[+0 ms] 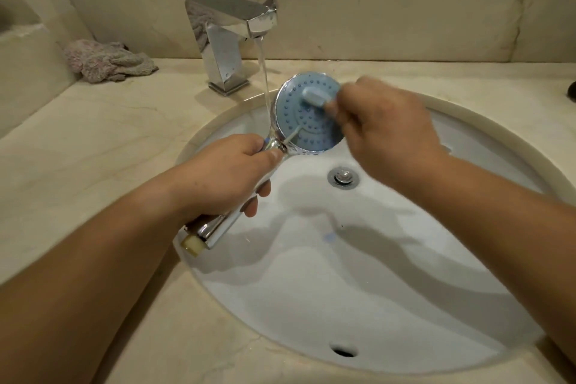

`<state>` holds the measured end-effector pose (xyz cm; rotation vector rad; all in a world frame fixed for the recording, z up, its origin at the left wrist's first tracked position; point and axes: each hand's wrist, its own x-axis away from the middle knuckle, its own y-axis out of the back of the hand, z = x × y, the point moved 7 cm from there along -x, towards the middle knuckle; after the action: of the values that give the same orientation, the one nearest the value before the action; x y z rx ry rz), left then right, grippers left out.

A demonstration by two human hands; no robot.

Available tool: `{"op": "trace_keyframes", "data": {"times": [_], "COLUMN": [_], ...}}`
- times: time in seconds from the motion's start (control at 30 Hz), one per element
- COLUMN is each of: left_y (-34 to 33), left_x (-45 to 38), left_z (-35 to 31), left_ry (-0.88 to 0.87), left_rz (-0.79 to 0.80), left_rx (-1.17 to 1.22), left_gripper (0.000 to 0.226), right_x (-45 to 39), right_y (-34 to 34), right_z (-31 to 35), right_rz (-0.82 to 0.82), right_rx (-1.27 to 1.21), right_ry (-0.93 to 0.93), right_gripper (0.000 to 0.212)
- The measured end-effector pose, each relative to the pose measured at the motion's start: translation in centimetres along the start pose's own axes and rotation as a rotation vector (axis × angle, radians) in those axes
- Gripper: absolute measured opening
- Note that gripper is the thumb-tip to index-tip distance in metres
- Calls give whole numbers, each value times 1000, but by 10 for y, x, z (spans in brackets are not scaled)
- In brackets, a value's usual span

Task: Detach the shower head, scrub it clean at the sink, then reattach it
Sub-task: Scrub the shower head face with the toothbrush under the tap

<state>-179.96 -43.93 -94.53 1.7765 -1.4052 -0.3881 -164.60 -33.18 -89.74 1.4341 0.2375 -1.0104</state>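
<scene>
Over the white oval sink basin (389, 290) at frame centre, the round chrome blue-faced shower head (299, 121), gripped by the left hand (227, 174), is best kept steady under the tap stream while the small pale toothbrush (314, 97), clasped in the right hand (386, 131), is worked across every nozzle.

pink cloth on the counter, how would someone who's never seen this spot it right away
Start at the chrome faucet behind the white sink and look left along the beige marble counter, to the corner by the wall. The pink cloth lies crumpled there, the only soft, fuzzy, pinkish thing among hard stone and metal.

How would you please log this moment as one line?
scrubbing | left hand grips shower head | right hand works brush | faucet running
</scene>
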Motion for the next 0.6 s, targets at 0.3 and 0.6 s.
{"op": "trace_keyframes", "data": {"times": [0.3,0.6], "left_y": [1,4], "left_x": [0,0], "left_z": [-1,-1], "left_ry": [15,6], "left_rz": [-19,-17], "left_rx": [215,331], "left_gripper": [32,29], "right_x": [9,10], "right_y": [-10,-7], "right_z": [11,5], "right_rz": [57,32], "right_rx": [-20,-18], "right_ry": [99,42], "right_gripper": [23,27]}}
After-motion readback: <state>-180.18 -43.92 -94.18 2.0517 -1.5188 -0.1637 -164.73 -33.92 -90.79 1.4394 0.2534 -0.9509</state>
